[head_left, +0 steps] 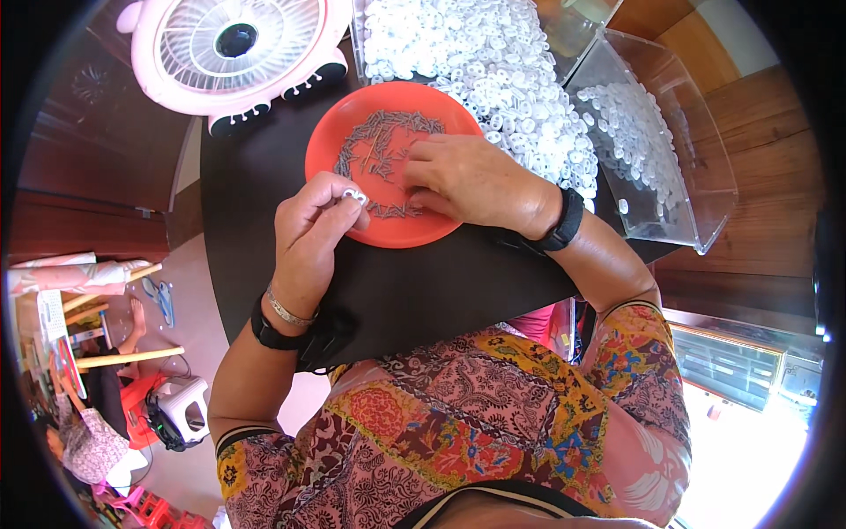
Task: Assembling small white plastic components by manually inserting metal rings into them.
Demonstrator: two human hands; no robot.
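Observation:
My left hand (310, 222) is closed, pinching a small white plastic piece (355, 196) between thumb and forefinger at the near left rim of a round orange-red plate (326, 145). Many thin grey metal pins (357, 137), like short nails or screws, lie scattered in that plate, some in a ring around the middle. Over the plate's right side, my right hand (476, 181) has its fingers curled down among the pins. Its fingertips are partly hidden, so whatever they pinch cannot be made out.
A large heap of white plastic pieces (502, 70) covers the far side of the dark table (423, 295). A clear plastic bin (696, 167) at the right holds more. A pink fan (238, 48) stands far left. On the left, beyond the table, are a white stool (183, 410) and another person's leg (135, 326).

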